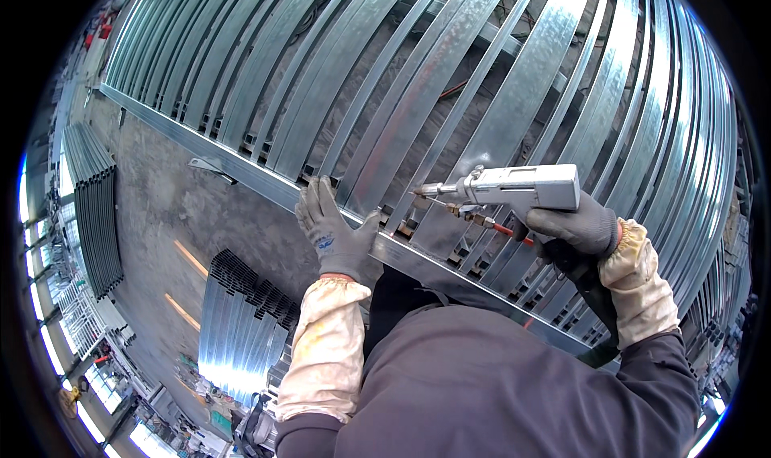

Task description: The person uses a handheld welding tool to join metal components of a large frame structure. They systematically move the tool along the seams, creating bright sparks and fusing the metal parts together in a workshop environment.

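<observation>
My right hand [585, 223], in a grey glove, grips a silver, boxy welding gun [518, 186]. The gun's narrow nozzle points left, above galvanized steel slats [514, 112]. Beneath the nozzle runs a thin feed tube with brass fittings [474, 214] and a red hose. My left hand [333, 231], also gloved, rests on the long steel edge rail [249, 169] where the slat ends meet it. Its fingers are stretched out and its thumb is spread toward the nozzle. Whether the nozzle tip touches metal, I cannot tell.
A stack of dark ribbed steel profiles [95, 217] lies on the floor at the left. Nearer me is a bundle of shiny steel channels [237, 329], with wooden strips [183, 312] beside it. A small metal bracket [210, 169] lies against the rail. Windows line the far left.
</observation>
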Available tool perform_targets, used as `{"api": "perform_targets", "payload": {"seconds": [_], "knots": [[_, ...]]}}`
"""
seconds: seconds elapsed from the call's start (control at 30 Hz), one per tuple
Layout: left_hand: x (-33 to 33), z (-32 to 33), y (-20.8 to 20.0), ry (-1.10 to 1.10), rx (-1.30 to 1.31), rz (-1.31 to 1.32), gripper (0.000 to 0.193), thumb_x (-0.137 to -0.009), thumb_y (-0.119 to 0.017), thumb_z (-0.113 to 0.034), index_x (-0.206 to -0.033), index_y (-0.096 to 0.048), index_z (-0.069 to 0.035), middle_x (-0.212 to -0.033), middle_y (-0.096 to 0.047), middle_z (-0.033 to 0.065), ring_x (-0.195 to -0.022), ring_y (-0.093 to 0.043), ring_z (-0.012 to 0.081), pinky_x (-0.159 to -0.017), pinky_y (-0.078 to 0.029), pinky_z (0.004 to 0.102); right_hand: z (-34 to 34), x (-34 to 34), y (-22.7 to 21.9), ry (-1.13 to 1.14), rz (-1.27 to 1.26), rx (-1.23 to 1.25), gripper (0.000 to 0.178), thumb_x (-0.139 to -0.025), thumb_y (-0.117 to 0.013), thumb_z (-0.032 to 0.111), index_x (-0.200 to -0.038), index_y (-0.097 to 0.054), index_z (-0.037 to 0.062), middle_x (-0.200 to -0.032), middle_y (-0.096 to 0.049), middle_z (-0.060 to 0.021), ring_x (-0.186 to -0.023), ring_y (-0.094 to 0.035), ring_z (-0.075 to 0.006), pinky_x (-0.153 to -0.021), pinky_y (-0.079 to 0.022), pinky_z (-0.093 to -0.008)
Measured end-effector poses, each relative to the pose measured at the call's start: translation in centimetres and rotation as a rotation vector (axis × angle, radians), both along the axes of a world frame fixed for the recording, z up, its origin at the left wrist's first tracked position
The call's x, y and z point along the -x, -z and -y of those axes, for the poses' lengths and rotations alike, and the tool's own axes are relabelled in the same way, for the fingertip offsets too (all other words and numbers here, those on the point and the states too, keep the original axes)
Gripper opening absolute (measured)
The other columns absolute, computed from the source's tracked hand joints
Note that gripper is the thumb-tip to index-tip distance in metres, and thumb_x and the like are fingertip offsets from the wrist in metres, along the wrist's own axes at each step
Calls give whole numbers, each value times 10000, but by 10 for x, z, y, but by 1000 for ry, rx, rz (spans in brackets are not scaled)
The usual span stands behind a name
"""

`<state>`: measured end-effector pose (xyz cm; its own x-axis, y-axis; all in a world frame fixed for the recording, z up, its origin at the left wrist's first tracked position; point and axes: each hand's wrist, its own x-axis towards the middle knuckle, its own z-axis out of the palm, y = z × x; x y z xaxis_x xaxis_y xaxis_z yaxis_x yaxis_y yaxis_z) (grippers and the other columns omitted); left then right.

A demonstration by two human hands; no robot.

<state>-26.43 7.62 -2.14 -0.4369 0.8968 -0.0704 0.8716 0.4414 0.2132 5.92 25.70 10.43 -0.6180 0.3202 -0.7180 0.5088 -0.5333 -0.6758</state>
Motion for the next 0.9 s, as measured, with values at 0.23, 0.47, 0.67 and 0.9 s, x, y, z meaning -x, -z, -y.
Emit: {"api": "perform_targets", "payload": {"seconds": [0.23,0.47,0.67,0.9], "knots": [[-4,-25,-18,-124,230,-25,1137,-642,-833,-512,-1539,-257,-117,-1588,-237,122,-1500,-166,293,-1228,-109,492,-6,7,-3,-9,6,40,409,-931,-653,289,-1206,-616,-11,-870,-701,-65,-646,-629,-104,-555,-527,-270],[1,-20,-11,-75,178,0,1108,-634,-847,-484,-1525,-302,-114,-1588,-257,101,-1498,-177,297,-1216,-146,510,-11,21,2,32,-115,64,471,-954,-665,329,-1262,-579,-16,-881,-698,-80,-648,-623,-94,-564,-525,-256],[21,-41,-39,-17,287,51,926,-639,-876,-334,-1457,-445,-296,-1577,-292,83,-1483,-219,303,-1196,-221,492,-19,43,16,17,-137,83,511,-953,-661,335,-1298,-558,-28,-869,-679,-71,-623,-609,-94,-518,-525,-253],[69,-85,-37,849,56,-187,559,-828,-643,-64,-1299,-596,-360,-1472,-496,-39,-1400,-383,289,-1195,-271,444,-17,71,19,-131,-148,42,455,-937,-659,305,-1249,-589,-19,-881,-682,-61,-665,-619,-102,-554,-518,-260]]}}
